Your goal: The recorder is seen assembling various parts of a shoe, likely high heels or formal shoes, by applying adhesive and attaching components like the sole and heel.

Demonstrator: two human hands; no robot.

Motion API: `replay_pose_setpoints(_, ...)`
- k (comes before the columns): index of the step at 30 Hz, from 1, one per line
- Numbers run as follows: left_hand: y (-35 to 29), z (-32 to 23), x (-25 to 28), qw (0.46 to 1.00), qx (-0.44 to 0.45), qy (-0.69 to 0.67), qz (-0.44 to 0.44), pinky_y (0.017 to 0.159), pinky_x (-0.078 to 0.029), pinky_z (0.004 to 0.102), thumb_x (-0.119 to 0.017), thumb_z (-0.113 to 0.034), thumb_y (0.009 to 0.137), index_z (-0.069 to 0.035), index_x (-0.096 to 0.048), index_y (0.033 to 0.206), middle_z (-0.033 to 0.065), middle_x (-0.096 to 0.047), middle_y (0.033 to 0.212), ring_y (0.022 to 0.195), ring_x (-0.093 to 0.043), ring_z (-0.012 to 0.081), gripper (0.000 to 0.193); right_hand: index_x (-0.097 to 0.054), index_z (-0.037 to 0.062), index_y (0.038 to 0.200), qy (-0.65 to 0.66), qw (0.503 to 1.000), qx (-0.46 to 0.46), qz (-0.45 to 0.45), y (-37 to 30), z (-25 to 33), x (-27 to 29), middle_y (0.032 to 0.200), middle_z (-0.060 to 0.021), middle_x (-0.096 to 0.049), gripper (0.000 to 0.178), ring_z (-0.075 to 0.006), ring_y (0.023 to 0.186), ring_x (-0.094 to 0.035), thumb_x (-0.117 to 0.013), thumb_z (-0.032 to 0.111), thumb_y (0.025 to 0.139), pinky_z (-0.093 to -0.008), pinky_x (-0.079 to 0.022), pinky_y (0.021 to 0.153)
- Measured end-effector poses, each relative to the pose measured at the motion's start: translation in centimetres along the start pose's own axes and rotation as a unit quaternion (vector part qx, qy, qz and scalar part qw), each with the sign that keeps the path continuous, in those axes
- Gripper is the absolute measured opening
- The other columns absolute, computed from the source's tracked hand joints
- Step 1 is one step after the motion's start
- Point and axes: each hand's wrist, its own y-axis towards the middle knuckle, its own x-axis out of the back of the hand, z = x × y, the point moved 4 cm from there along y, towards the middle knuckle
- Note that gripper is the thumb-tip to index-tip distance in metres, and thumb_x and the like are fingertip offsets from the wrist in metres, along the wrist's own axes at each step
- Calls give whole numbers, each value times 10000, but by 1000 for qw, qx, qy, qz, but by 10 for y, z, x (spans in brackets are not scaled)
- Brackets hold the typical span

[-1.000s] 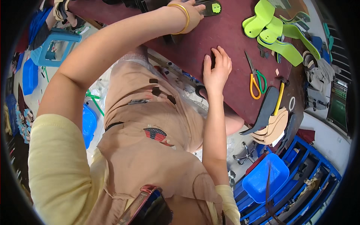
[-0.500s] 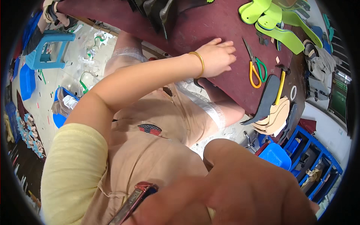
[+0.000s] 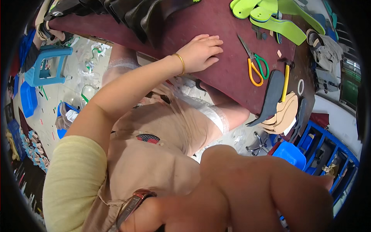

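Note:
My left hand (image 3: 201, 53) lies palm down on the dark red tabletop (image 3: 224, 83), its fingers loosely stretched, a gold bangle at the wrist. Nothing shows in it. Dark glossy pieces (image 3: 131, 19), leather-like, rest beyond it. To its right are scissors (image 3: 256, 71) with one orange and one green handle. My right hand (image 3: 247, 185) looms blurred at the lower right, near the camera. One of its fingers meets or overlaps a reddish-framed, phone-like device (image 3: 131, 208) in front of my apron. How its fingers close is hard to make out.
Lime green insoles (image 3: 280, 27) lie at the far right. A yellow-handled hammer (image 3: 286, 79), a black sole-shaped piece (image 3: 272, 94) and tan insoles (image 3: 284, 116) sit along the right edge. Beyond stand a blue bin (image 3: 290, 155) and rack. Left, a blue stool (image 3: 50, 65) stands on the scrap-strewn floor.
My left hand has slid left, away from the scissors. The view has shifted, and more of the dark pieces shows at the top. My right hand has moved a little, its fingers more apart.

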Motion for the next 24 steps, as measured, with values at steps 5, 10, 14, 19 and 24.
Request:
replay_pose_setpoints(5,1,10,1,999,-22,-18,18,1067,-264,428,-602,-199,828,-82,-587,1114,99,-484,1298,1282,-370,246,309,-527,37,1097,-5,1000,-10,-11,-5,4,5,877,-79,-566,252,-198,858,-538,-583,135,872,-400,-450,840)
replay_pose_setpoints(10,2,-15,92,947,35,319,4,993,-294,457,-615,-300,812,-125,-573,1114,37,-481,1287,1261,-364,203,352,-520,41,1126,-190,963,24,-190,-50,41,66,887,-72,-561,282,-196,879,-536,-595,132,869,-405,-449,853)
replay_pose_setpoints(14,-18,27,136,883,105,441,122,1030,-209,577,-590,-394,800,-143,-469,1302,69,-384,1398,1278,-347,288,574,-598,6,944,-762,503,-18,-407,-152,127,194,832,-67,-590,182,-137,782,-577,-674,112,817,-253,-462,742)
replay_pose_setpoints(19,4,24,148,871,178,378,258,1031,-194,605,-527,-481,823,-130,-477,1305,54,-356,1427,1294,-332,308,597,-635,11,888,-801,328,-134,-483,-229,211,295,795,-49,-613,283,-135,752,-576,-760,218,739,-256,-468,676)
replay_pose_setpoints(24,5,2,150,856,169,413,262,1024,-187,633,-494,-524,832,-106,-534,1238,75,-426,1362,1290,-328,324,585,-654,-6,878,-736,399,-228,-497,-235,219,316,767,-38,-627,294,-109,710,-559,-785,197,710,-235,-450,676)
